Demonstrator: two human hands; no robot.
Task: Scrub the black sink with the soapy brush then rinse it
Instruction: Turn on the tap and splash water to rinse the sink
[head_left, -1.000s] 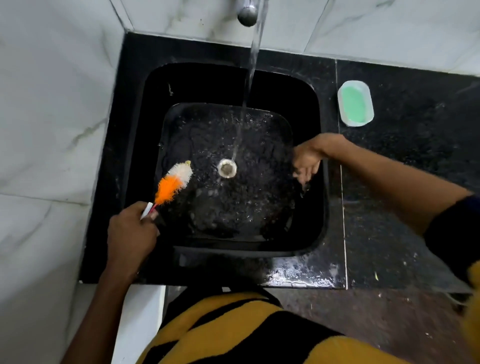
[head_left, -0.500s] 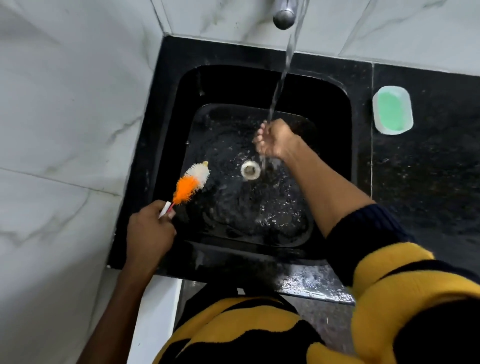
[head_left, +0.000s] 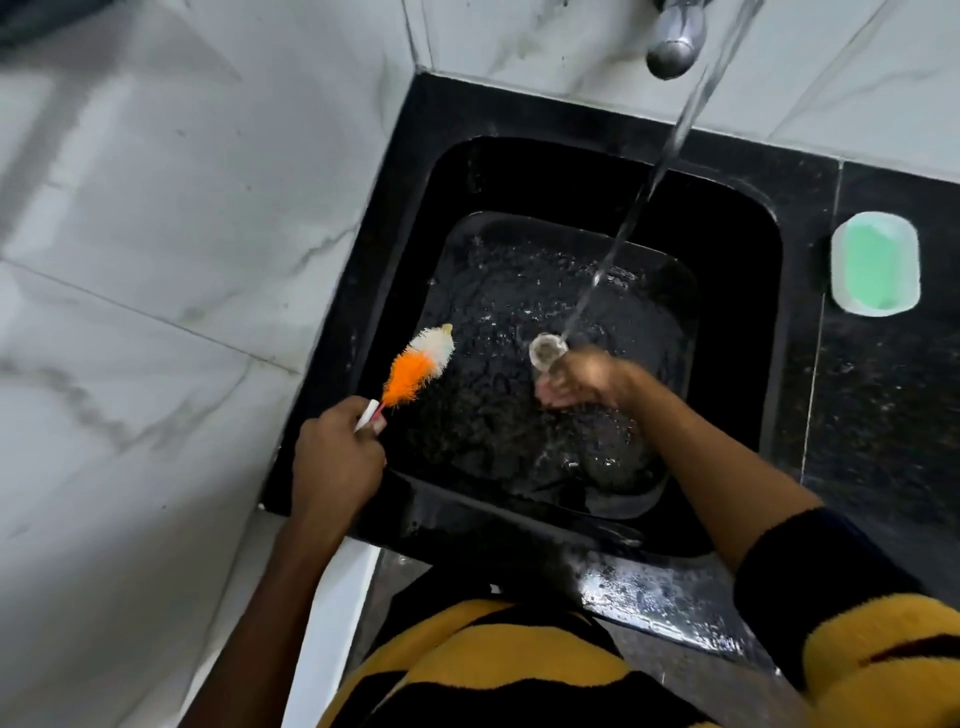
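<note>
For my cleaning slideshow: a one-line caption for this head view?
Left hand holds the brush while right hand rinses the sink under running water.

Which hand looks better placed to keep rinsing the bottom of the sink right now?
The right hand, probably. It is down on the sink floor beside the drain, where the water lands. The left hand grips the brush at the sink's left edge.

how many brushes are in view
1. The orange and white brush is gripped by the left hand over the left edge of the black sink. No other brush shows, though one could lie out of frame.
</note>
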